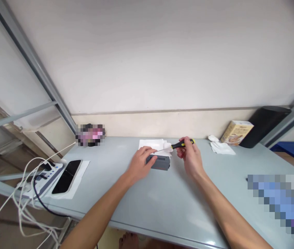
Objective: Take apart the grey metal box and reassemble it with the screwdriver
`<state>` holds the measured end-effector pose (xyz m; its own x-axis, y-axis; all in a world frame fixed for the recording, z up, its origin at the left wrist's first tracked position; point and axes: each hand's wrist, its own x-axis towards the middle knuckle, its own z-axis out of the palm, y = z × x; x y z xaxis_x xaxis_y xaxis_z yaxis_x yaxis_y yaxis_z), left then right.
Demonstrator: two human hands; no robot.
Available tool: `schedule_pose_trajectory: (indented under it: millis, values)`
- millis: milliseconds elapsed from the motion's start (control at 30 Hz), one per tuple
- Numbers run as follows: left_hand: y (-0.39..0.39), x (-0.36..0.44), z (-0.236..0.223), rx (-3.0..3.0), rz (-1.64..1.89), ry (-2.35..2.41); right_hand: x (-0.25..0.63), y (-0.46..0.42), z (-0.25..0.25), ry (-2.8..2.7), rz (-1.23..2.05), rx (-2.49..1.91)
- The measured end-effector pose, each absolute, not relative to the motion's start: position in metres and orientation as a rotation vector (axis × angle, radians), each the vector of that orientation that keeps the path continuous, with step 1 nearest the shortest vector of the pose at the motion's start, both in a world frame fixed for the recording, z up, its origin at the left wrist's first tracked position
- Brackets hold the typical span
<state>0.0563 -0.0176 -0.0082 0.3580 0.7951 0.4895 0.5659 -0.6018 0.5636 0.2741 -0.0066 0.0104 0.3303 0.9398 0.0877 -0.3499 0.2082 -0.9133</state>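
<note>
My left hand [140,164] is closed around the left end of a small dark grey slotted box [162,164], which lies on the table. A black and yellow screwdriver [178,144] is gripped by its handle in my right hand [192,157]. Its thin shaft points left, and the tip is close to my left fingertips above the box's left part. Whether the tip touches a screw cannot be made out. Behind the box lies white paper [147,143], with a small white object [167,146] partly behind the shaft.
At left are a phone [67,176] on white paper and a power strip [49,180] with tangled cables. A yellow carton [236,133], crumpled tissue [221,148] and a black cylinder [264,126] stand at back right. Blurred-out items lie at back left and far right.
</note>
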Motion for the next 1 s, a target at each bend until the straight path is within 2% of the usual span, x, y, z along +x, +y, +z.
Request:
schedule_pose_trajectory:
  millis: [233, 400, 567, 733, 1000]
  values:
    - [-0.010, 0.048, -0.003, 2.186, 1.201, 1.166, 0.271, -0.009, 0.007, -0.829, 1.046, -0.937]
    - [0.000, 0.037, 0.000, 2.102, 1.280, 1.344, 0.271, -0.010, 0.013, -0.807, 1.065, -0.949]
    - [0.009, 0.026, -0.012, 2.209, 1.049, 1.635, 0.269, -0.011, 0.008, -0.891, 1.098, -0.969]
    - [0.015, 0.019, -0.030, 2.408, 0.808, 1.676, 0.267, -0.011, 0.005, -0.916, 1.108, -0.983]
    - [0.021, 0.016, -0.038, 2.428, 0.822, 1.618, 0.267, -0.012, 0.007, -0.943, 1.123, -1.001]
